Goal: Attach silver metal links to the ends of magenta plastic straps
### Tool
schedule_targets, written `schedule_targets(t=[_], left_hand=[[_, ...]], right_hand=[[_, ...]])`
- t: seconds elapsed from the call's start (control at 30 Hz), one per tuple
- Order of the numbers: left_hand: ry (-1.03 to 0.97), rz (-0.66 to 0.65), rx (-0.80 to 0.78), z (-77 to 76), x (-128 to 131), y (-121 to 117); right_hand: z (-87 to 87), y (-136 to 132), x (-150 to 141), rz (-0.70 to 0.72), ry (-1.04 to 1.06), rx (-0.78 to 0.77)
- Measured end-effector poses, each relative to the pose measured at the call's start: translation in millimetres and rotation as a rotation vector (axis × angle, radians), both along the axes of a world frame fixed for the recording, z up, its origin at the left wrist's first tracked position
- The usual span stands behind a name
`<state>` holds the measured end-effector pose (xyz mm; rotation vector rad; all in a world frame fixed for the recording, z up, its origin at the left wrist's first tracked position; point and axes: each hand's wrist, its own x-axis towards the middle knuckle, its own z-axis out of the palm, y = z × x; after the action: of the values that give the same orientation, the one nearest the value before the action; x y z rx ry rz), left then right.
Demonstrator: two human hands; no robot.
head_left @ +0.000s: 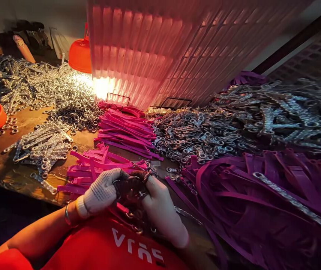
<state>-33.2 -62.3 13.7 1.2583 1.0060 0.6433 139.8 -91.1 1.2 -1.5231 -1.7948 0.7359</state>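
My left hand (100, 194), in a white dotted glove with dark fingertips, is closed in front of my chest. Close beside it, my right hand (162, 210), also in a white glove, has its fingers bent in towards the left. The dark fingertips meet and hide most of what they grip; a small shiny metal bit shows there. Just below the fingers are a short length of pink strap (122, 208) and some metal rings (136, 229), partly in shadow. A stack of pink straps (91, 165) lies on the table directly beyond my left hand.
Braided metal-ringed pieces (44, 144) lie at left, before a heap of rings (76, 97). A red lamp (80, 56) hangs by a corrugated translucent panel (138, 48). More pink straps (126, 129), metal links (197, 129) and purple straps (242, 198) cover the middle and right.
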Motion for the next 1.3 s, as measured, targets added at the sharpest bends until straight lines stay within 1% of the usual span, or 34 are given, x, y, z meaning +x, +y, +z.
schedule_targets(t=[0.07, 0.1, 0.13, 0.23, 0.27, 0.33, 0.4, 0.43, 0.47, 0.53, 0.57, 0.6, 0.63, 0.67, 0.7, 0.77, 0.8, 0.83, 0.93, 1.0, 1.07, 1.13, 1.2, 1.23, 1.3], left_hand=[[0.094, 0.013, 0.16, -2.8, -1, -1], [0.104, 0.027, 0.178, -4.1, -1, -1], [0.08, 0.037, 0.137, -5.4, -1, -1], [-0.083, 0.045, -0.125, -9.3, 0, 3], [-0.123, 0.06, -0.184, -10.5, 1, 5], [-0.149, 0.108, -0.214, -12.7, 3, 11], [-0.16, 0.153, -0.206, -13.6, 6, 17], [-0.178, 0.171, -0.205, -13.3, 7, 21], [-0.202, 0.184, -0.204, -12.4, 9, 24], [-0.233, 0.181, -0.193, -8.7, 11, 34], [-0.221, 0.147, -0.18, -6.1, 12, 41], [-0.176, 0.086, -0.145, -3.5, 14, 50], [-0.089, 0.003, -0.071, -1.0, 17, 61], [0.046, -0.095, 0.055, 0.8, 20, 73], [0.21, -0.194, 0.213, 1.8, 26, 86], [0.538, -0.348, 0.534, 0.3, 43, 115], [0.63, -0.387, 0.606, -2.3, 55, 129], [0.685, -0.412, 0.64, -5.8, 68, 141], [0.755, -0.439, 0.655, -19.7, 112, 164], [0.798, -0.423, 0.641, -29.5, 138, 168], [0.843, -0.386, 0.606, -38.2, 158, 166], [0.877, -0.345, 0.571, -44.1, 170, 162], [0.892, -0.31, 0.55, -44.8, 174, 158], [0.891, -0.293, 0.545, -42.6, 173, 158], [0.871, -0.268, 0.545, -32.6, 166, 159]], right_hand=[[0.7, 3, -1, 0.029, -0.033, 0.026], [1.6, 4, -2, 0.047, -0.073, 0.044], [2.7, 5, -3, 0.061, -0.126, 0.063], [4.1, 6, -9, 0.059, -0.311, 0.142], [3.7, 6, -12, 0.043, -0.372, 0.178], [2.0, 5, -18, -0.001, -0.498, 0.232], [0.3, 7, -23, -0.044, -0.574, 0.217], [-0.2, 9, -24, -0.05, -0.557, 0.17], [-0.4, 13, -24, -0.044, -0.488, 0.098], [-0.7, 23, -19, -0.007, -0.229, -0.067], [-1.2, 29, -14, 0.001, -0.089, -0.124], [-2.2, 35, -7, -0.014, 0.03, -0.149], [-4.0, 41, 1, -0.061, 0.118, -0.138], [-6.6, 46, 10, -0.135, 0.177, -0.1], [-9.9, 51, 19, -0.222, 0.213, -0.054], [-17.9, 56, 37, -0.376, 0.254, -0.001], [-22.0, 57, 45, -0.424, 0.265, 0.002], [-26.0, 57, 51, -0.454, 0.267, -0.006], [-35.7, 51, 64, -0.501, 0.271, -0.036], [-40.9, 45, 69, -0.512, 0.298, -0.049], [-45.8, 38, 73, -0.507, 0.323, -0.056], [-50.6, 31, 77, -0.491, 0.318, -0.059], [-54.8, 26, 79, -0.465, 0.28, -0.061], [-56.2, 25, 80, -0.451, 0.256, -0.057], [-57.4, 23, 81, -0.433, 0.207, -0.039]])
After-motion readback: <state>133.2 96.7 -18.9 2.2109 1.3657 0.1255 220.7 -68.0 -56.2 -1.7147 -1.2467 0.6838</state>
